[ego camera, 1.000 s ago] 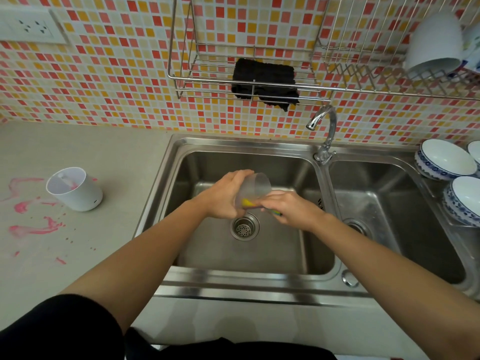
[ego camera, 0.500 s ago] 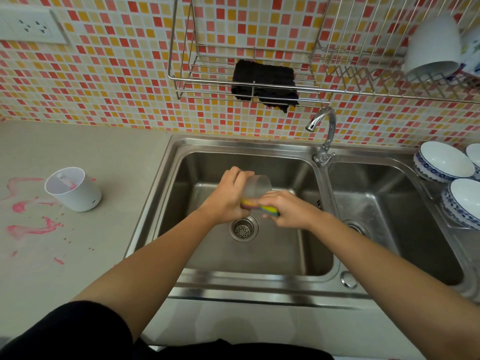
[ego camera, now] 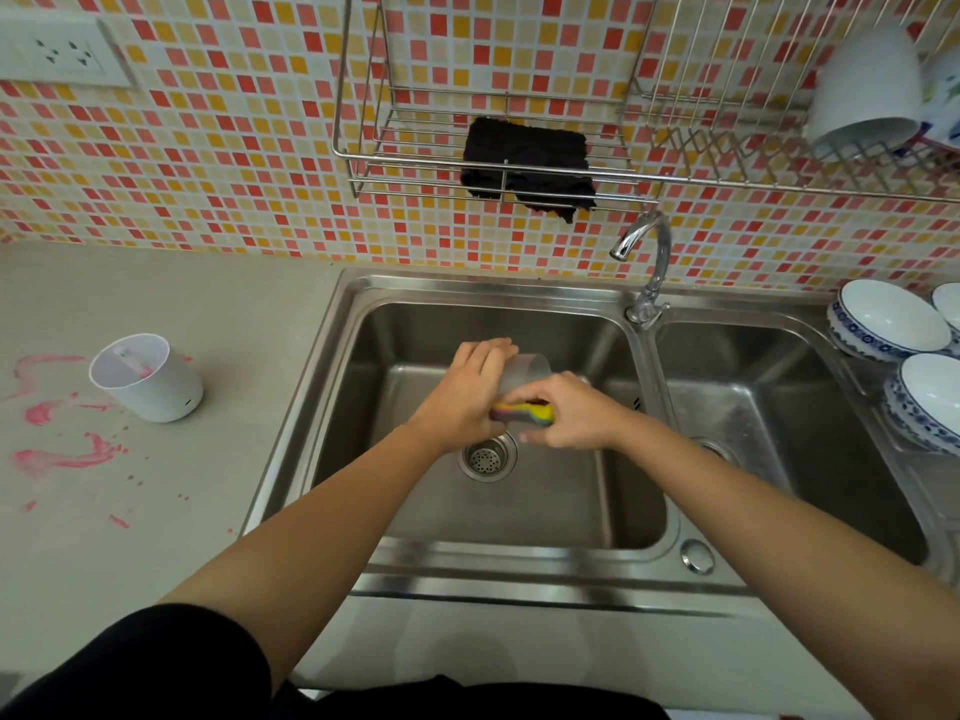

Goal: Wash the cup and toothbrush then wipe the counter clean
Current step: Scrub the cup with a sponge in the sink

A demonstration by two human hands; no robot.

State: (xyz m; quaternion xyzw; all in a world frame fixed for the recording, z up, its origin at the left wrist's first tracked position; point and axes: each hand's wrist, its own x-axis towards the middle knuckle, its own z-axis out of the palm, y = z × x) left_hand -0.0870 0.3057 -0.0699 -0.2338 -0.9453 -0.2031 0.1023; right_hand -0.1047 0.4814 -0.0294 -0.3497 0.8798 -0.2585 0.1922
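Now we grip the cup [ego camera: 524, 368] with our left hand [ego camera: 467, 392], tilted toward the tap [ego camera: 658, 262]; our right hand [ego camera: 566, 413] pinches a sponge [ego camera: 522, 412]; the white holder [ego camera: 150, 387] holds a toothbrush [ego camera: 131, 360].

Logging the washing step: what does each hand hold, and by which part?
The left hand grips the translucent cup round its side wall. The right hand pinches a multicoloured sponge, fingers over its top, thumb beneath, against the cup.

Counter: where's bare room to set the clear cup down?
Bare counter between the white tumbler and the sink rim, and behind the tumbler up to the tiles. Pink smears foul the far left; bowls crowd the right.
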